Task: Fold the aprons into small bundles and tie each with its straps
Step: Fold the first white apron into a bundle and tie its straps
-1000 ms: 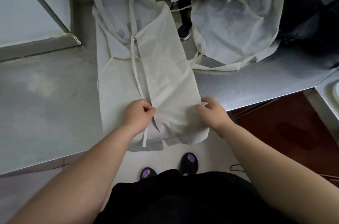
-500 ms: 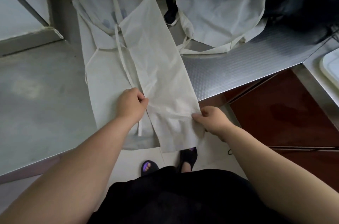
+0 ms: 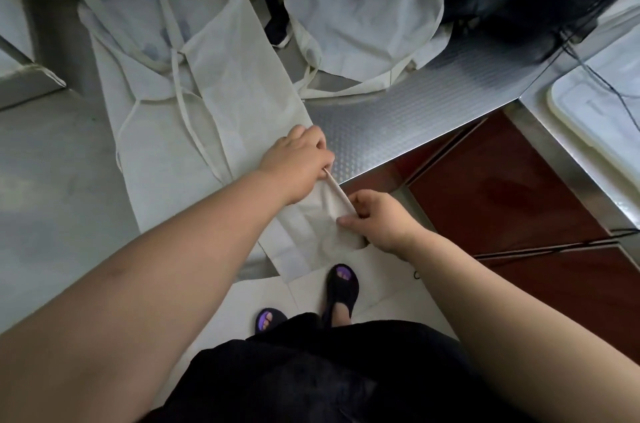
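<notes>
Crossing over from the middle crease, your left hand (image 3: 294, 159) has joined your right hand (image 3: 381, 220) at the right-hand edge of the apron (image 3: 239, 83), so the first lengthwise fold looks done and a second, narrower one seems to be starting. The apron lies lengthwise on the counter (image 3: 381, 117), its hem hanging over the front lip. Your left fingers curl over the edge, knuckles up; your right thumb and fingers pinch the same edge lower down, with a taut strip stretched between them
</notes>
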Tool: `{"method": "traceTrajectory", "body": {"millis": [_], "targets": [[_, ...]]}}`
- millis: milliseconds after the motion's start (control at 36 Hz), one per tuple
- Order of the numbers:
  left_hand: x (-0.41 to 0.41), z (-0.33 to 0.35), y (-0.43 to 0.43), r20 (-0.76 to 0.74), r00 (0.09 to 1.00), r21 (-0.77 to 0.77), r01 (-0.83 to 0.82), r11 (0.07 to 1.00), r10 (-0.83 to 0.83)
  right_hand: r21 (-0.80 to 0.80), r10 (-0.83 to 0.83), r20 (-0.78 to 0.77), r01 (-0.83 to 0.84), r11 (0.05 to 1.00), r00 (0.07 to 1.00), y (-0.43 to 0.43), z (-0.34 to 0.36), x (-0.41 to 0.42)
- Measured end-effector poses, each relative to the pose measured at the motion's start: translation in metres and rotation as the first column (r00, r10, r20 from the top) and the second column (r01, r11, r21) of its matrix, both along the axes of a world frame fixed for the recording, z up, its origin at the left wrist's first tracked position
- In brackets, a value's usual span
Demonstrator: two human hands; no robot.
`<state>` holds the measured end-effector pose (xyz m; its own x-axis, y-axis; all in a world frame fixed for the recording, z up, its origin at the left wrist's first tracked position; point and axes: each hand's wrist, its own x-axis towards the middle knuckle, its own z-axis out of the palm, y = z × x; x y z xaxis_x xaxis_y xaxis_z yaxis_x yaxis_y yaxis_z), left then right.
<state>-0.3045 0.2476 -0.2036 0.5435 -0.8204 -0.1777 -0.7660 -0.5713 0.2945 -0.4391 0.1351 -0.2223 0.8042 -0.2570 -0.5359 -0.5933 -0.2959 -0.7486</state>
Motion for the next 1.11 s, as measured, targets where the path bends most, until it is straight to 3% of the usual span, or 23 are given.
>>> {"method": "traceTrajectory", "body": {"millis": [139, 222, 333, 556, 917, 1111], "targets": [[-0.001, -0.008, 0.002, -0.121, 0.990, -0.062, -0.077, 0.995, 0.069, -0.056, 0.068, -0.273, -0.086, 0.995, 0.960, -0.007, -0.009, -0.006], [-0.001, -0.013, 0.018, -0.174, 0.972, -0.090, -0.173, 0.981, 0.156, -0.186, 0.097, -0.315, -0.162, 0.969, 0.944, -0.009, -0.004, -0.002], [0.005, -0.016, 0.056, -0.138, 0.913, -0.152, -0.402, 0.903, 0.384, -0.346, 0.063, -0.189, -0.126, 0.930, 0.980, -0.009, 0.009, 0.022], [0.004, -0.015, 0.126, -0.179, 0.697, 0.000, -0.705, 0.709, 0.694, -0.376, 0.244, -0.086, -0.258, 0.890, 0.966, 0.026, 0.024, 0.078], [0.023, 0.004, 0.154, -0.284, 0.458, -0.065, -0.886, 0.460, 0.842, -0.357, 0.429, -0.021, -0.408, 0.840, 0.903, 0.029, 0.044, 0.144], [0.044, 0.003, 0.154, -0.356, 0.345, -0.126, -0.939, 0.321, 0.869, -0.343, 0.442, 0.037, -0.404, 0.848, 0.896, 0.033, 0.051, 0.186]]}}
